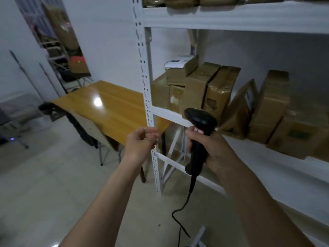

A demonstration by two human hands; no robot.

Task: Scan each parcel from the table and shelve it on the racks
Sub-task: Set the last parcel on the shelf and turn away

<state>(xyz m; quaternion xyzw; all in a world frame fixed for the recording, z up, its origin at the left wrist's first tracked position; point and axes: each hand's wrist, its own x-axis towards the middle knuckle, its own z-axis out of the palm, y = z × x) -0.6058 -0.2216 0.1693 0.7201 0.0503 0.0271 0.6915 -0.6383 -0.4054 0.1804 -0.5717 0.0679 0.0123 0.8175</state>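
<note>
My right hand (211,148) grips the scanner (199,132), my left hand (140,141) is loosely curled and empty, parcels (213,90) shelved beyond my right hand, so next I fetch from the table (110,107) beyond my left

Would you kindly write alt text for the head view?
A person's right hand grips a black corded barcode scanner before a white rack holding brown parcels; the left hand hangs loosely curled, empty. A wooden table stands behind.
</note>
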